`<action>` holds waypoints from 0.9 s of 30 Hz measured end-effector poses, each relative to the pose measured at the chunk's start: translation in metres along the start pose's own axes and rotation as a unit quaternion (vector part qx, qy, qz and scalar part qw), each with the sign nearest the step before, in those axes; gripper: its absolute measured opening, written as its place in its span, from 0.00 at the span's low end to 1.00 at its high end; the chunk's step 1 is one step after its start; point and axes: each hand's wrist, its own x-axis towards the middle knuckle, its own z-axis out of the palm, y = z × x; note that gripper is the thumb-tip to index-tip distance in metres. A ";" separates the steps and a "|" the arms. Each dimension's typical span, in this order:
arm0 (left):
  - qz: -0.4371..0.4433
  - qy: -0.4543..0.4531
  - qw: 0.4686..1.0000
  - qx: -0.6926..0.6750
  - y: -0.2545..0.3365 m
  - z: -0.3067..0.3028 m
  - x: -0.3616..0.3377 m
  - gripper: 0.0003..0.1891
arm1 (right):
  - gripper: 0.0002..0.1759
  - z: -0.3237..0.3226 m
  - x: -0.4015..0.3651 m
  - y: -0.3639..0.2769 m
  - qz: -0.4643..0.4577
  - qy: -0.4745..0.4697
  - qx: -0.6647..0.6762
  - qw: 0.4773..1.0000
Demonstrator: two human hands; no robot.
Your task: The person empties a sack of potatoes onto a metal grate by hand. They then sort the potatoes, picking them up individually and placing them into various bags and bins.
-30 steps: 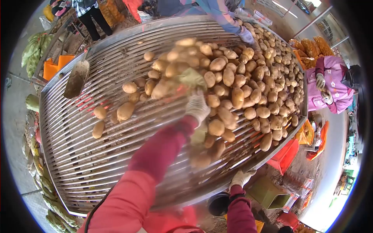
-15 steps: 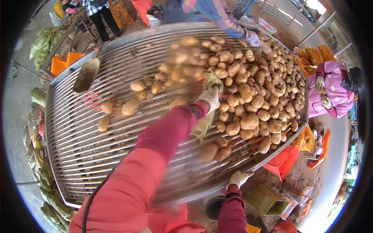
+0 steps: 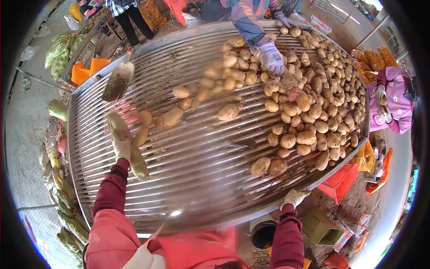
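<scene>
My left hand (image 3: pixel 121 147), in a pale knit glove, is closed on a greenish cloth (image 3: pixel 119 127) over the left part of the slatted metal table (image 3: pixel 179 175). The cloth hangs out on both sides of the fist. Close to it lie a few loose potatoes (image 3: pixel 173 116). At the table's near right edge, my right hand (image 3: pixel 294 198), also gloved, has its fingers on the metal rim. Many potatoes (image 3: pixel 306 137) are heaped on the right half of the table. A metal scoop (image 3: pixel 118 81) rests at the upper left.
Across the table a co-worker's gloved hand (image 3: pixel 271 57) reaches onto the heap. Another person in a pink patterned top (image 3: pixel 396 96) stands at the right end. A black bucket (image 3: pixel 263 233), a green crate (image 3: pixel 320 227) and a red container (image 3: pixel 339 183) are below the near edge.
My left hand has swept the cloth from the heap's edge to the table's left part. The co-worker's hand has moved further over the potatoes. My right hand remains at the rim.
</scene>
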 end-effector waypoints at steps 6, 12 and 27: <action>0.020 -0.037 0.994 -0.105 0.127 0.062 -0.043 0.20 | 0.33 -0.088 -0.042 0.035 -0.077 -0.106 -0.055 0.990; 0.161 -0.189 0.951 -0.183 0.239 0.245 -0.054 0.25 | 0.42 -0.091 -0.063 0.040 0.113 0.058 0.760 0.637; 0.214 -0.435 0.846 -0.220 0.343 0.277 -0.280 0.30 | 0.44 -0.124 -0.077 0.045 0.166 0.033 0.776 0.608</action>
